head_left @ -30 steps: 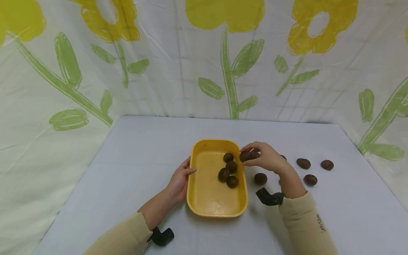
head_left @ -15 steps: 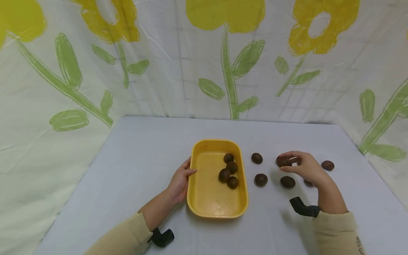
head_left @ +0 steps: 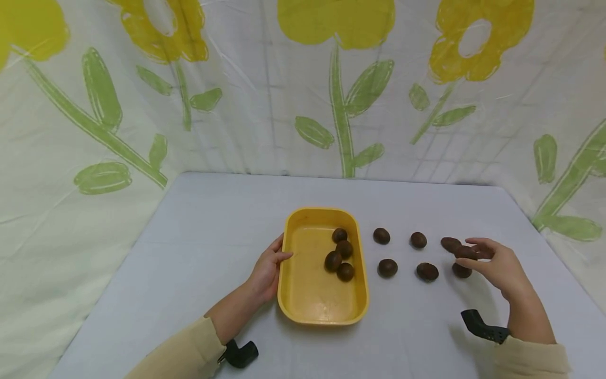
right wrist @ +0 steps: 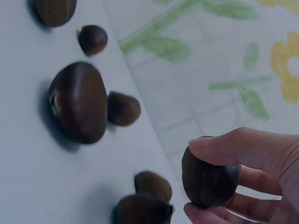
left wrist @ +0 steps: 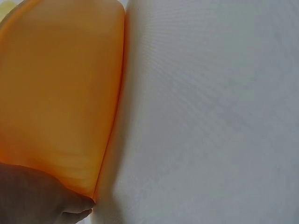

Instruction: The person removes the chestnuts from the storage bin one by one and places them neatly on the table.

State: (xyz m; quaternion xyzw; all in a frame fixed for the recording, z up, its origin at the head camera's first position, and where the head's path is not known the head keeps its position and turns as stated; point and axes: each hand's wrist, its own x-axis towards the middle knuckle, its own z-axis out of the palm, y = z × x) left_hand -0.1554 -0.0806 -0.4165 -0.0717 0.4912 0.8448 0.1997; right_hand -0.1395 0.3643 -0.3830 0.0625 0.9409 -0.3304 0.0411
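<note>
Compared w/ approx. half a sec. ago, the R hand has moved further to the right along the rows, together w/ the held chestnut; the L hand and the yellow tray are in the same place. R hand is grasping this one chestnut btw. thumb and fingers, as the R wrist view shows well. In the head view it appears btw. the back chestnut and the front chestnut at the right end of the rows; if it touches them, I cannot tell. L hand is gripping the left rim of the tray, w/ thumb over the edge; the L wrist view shows only a part of this hand, against the outer wall. In the tray lie four dark chestnuts, close together in the right half. Nearer to the tray, on the white table, are four more chestnuts, i.e. two in the back row and two in the front row. Each wrist has a black device, next to a beige sleeve. Behind the table: a backdrop w/ yellow flowers.
</note>
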